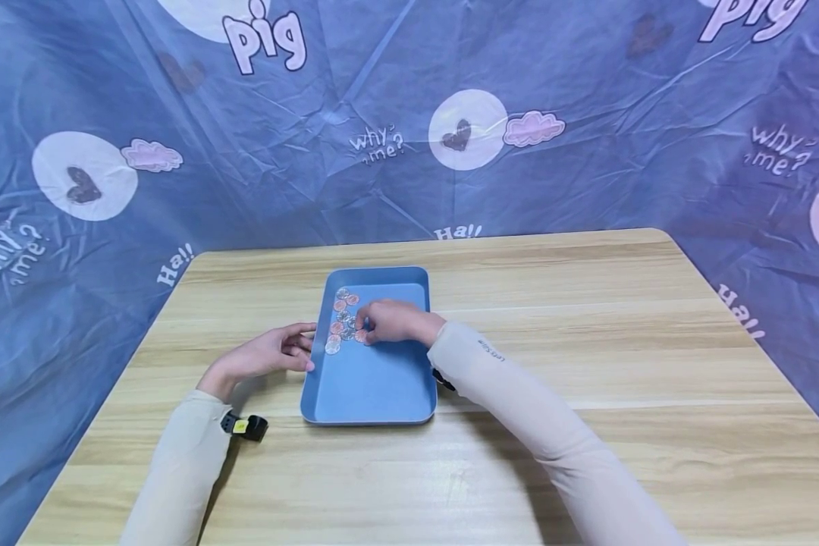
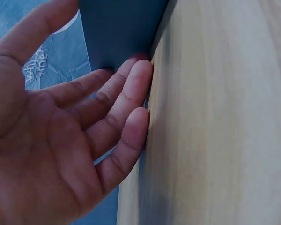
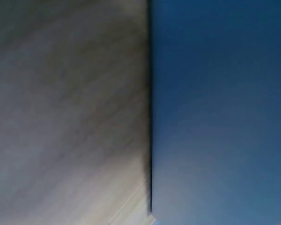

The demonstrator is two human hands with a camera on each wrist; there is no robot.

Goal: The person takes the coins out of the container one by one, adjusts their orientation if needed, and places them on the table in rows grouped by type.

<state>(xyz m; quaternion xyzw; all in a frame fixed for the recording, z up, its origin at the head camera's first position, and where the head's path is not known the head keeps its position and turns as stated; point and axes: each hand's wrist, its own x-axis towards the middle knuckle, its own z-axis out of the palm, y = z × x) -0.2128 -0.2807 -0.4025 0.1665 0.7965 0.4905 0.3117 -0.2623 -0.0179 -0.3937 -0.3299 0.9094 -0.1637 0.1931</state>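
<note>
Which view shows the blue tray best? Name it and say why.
Head: the blue tray is fully in frame, its inside visible, though the right hand covers part. Left wrist shows only part of its outside, by the left hand; right wrist, one side close up.

Creased blue cloth backdrop (image 1: pixel 382 201) ("why me?" printed 3 times) behind pale wood-grain table (image 1: pixel 587 318), far corners rounded.

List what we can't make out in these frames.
- Coin markings: head view, too small.
- Whether the right hand pinches a coin: head view, hand itself blocks it.
- Tray interior: both wrist views, outer wall hides it.
- Left hand, thumb tip: left wrist view, cut by top edge.
</note>
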